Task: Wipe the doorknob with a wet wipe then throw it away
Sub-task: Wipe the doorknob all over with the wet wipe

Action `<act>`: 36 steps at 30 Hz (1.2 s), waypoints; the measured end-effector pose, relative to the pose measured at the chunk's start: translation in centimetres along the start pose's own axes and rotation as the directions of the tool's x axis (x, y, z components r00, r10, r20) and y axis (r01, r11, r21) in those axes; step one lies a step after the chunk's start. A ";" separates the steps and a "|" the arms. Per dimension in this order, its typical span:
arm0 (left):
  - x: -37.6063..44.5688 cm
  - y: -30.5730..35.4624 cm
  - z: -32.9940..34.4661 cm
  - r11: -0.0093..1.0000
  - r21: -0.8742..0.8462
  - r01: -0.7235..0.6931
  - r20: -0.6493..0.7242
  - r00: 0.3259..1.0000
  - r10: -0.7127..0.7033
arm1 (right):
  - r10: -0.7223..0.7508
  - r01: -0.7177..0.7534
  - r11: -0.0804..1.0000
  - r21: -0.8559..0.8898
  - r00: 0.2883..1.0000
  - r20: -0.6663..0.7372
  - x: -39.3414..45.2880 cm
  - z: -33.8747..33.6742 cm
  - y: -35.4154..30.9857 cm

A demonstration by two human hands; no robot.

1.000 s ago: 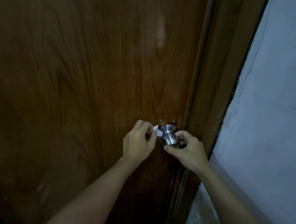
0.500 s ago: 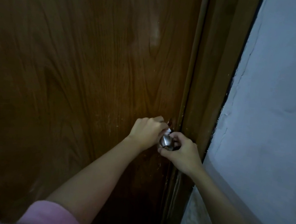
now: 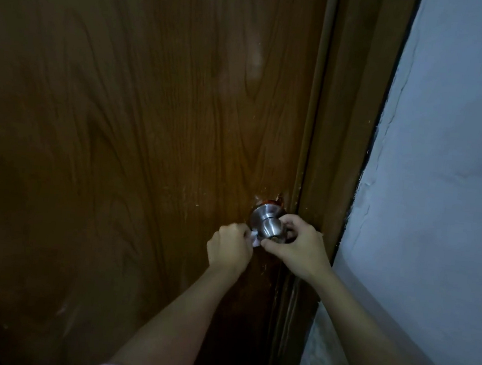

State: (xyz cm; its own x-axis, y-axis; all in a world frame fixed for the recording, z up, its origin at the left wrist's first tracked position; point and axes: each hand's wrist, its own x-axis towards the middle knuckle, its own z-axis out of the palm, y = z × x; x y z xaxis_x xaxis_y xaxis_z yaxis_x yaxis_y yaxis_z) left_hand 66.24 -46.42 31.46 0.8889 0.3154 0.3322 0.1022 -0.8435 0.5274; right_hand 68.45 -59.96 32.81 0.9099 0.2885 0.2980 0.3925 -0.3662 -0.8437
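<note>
Doorknob [image 3: 268, 224] sits low on the wooden door [image 3: 137, 143], beside the frame [image 3: 354, 119]. I'd work the wipe around the knob's neck and underside too. My right hand [image 3: 301, 248] is clamped on the knob's front, steadying it; my left hand [image 3: 229, 247] is fisted around the wet wipe [image 3: 255, 238], pressing it to the knob's left side.

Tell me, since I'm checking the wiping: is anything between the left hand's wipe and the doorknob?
Nothing visible. The left hand presses the wet wipe against the lower-left side of the doorknob, while the right hand grips the knob from the right.
</note>
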 end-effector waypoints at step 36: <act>-1.8 -2.0 -1.2 0.615 -0.692 0.378 0.384 0.914 -0.131 | 0.261 -0.266 0.956 0.127 0.964 0.052 -1.0 1.5 0.9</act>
State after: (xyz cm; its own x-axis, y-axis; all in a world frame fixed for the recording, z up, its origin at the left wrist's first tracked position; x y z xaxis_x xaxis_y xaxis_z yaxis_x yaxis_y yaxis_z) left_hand 63.89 -44.82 30.76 0.9706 0.2319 -0.0652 0.0901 -0.0982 0.9911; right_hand 67.69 -59.21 31.05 0.9726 0.2283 0.0439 0.1164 -0.3145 -0.9421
